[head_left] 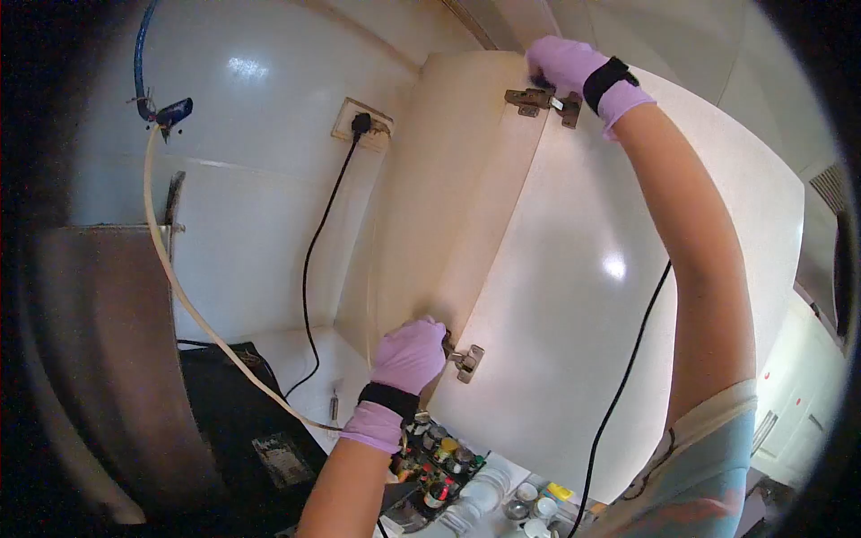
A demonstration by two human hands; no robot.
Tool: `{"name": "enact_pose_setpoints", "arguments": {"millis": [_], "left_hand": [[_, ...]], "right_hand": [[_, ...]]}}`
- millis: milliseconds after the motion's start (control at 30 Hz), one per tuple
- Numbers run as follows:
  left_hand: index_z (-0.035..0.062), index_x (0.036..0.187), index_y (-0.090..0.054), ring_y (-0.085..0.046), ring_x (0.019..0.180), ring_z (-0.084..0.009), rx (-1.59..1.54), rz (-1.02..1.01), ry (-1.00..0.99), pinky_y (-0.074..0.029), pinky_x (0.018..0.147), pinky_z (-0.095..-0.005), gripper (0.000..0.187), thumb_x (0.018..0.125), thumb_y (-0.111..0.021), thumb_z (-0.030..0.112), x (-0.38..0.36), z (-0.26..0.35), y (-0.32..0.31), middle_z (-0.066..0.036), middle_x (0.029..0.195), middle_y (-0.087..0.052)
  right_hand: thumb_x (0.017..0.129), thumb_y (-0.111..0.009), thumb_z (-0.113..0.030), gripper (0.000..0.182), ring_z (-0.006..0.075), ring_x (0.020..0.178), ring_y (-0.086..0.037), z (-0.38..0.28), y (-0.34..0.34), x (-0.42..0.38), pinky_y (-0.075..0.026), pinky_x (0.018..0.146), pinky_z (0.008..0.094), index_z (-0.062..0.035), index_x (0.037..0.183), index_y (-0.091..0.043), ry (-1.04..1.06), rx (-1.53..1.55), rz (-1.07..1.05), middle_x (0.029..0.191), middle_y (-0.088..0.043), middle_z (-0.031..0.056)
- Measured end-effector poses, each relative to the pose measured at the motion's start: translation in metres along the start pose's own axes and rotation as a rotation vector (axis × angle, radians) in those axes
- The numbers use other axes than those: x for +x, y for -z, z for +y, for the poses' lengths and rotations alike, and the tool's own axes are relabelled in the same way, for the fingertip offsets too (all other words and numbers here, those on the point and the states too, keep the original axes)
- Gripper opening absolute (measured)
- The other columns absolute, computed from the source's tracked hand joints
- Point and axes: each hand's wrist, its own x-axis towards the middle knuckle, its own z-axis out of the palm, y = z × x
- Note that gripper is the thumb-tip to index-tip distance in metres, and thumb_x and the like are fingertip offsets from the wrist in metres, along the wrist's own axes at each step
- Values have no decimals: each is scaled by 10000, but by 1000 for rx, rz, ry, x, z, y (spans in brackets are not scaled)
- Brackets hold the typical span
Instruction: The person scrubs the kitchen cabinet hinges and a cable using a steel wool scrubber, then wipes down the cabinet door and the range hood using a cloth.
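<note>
A white cabinet door (574,269) stands swung out from the cream side panel (457,179). My right hand (563,65), in a pink-purple glove with a black wrist band, is closed at the panel's top, just above the upper hinge (543,103). Something dark shows under its fingers, too hidden to name. Lower down, my left hand (410,354), gloved and banded the same way, is curled into a fist against the panel beside the lower hinge (467,363). Whatever it may hold is hidden behind the knuckles.
A black plug (360,124) sits in a wall socket, its cord hanging down. A cream hose (206,327) runs from a blue pipe past a dark metal hood (117,359). Below are jars (439,491), plates (484,491) and bowls. Another black cord (619,394) hangs before the door.
</note>
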Motion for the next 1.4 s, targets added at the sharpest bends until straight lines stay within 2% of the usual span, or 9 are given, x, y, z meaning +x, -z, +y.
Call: {"name": "enact_pose_setpoints", "arguments": {"millis": [133,433,500,667,900,1167,1233,1333,1400], "left_hand": [[85,815,-615,-609,787,-297,16,69,8,-493,695,-394,156,736,-490,133,-4,5,14,-126,848,-608],[82,832,-603,-611,787,-309,7,32,50,-482,685,-413,201,852,-458,219,-1,1,4,-131,852,-607],[83,833,-604,-611,786,-309,9,46,33,-483,682,-415,193,849,-458,209,4,-3,1,-132,850,-606],[81,844,-601,-611,791,-305,35,60,-52,-483,680,-414,171,829,-464,181,-3,-2,-1,-129,850,-606],[74,859,-603,-610,844,-286,63,6,9,-490,682,-400,163,791,-468,137,0,5,9,-118,894,-608],[95,856,-604,-605,851,-277,18,-22,34,-479,706,-388,155,764,-484,129,-2,4,7,-107,903,-606],[99,852,-602,-604,844,-274,36,1,-14,-479,700,-387,152,756,-490,134,0,2,7,-103,903,-602],[92,847,-599,-604,846,-270,44,-24,26,-480,700,-385,149,753,-491,131,0,6,10,-99,900,-600],[89,852,-599,-604,852,-271,24,-8,-3,-480,704,-386,153,754,-490,134,0,1,5,-100,905,-600]], "right_hand": [[769,-518,-62,194,307,935,-576,11,-45,41,-469,805,380,-95,913,-643,-12,-19,251,967,-602,122],[702,-546,-20,190,318,847,-603,11,-13,15,-489,704,376,-76,858,-640,46,2,68,892,-625,136],[697,-568,-31,196,319,824,-608,6,-31,38,-490,707,377,-82,874,-637,-13,-39,244,869,-630,137],[718,-583,-76,173,319,865,-594,-2,-51,35,-485,742,382,-89,884,-634,82,192,144,927,-612,133],[740,-553,-48,163,301,945,-571,12,-19,30,-472,756,385,-96,883,-615,-107,-7,128,973,-596,121],[694,-561,-8,143,258,829,-571,20,-4,-9,-462,701,346,-80,813,-594,74,376,174,894,-585,84],[686,-563,10,136,253,838,-563,24,-3,-9,-462,701,347,-68,793,-594,128,418,1,869,-577,79],[686,-575,-83,142,338,765,-602,19,-18,-28,-483,649,410,-93,814,-636,272,375,142,853,-632,140],[693,-572,-56,110,316,788,-583,-3,-26,-18,-473,664,386,-78,792,-616,253,247,136,833,-593,125]]}}
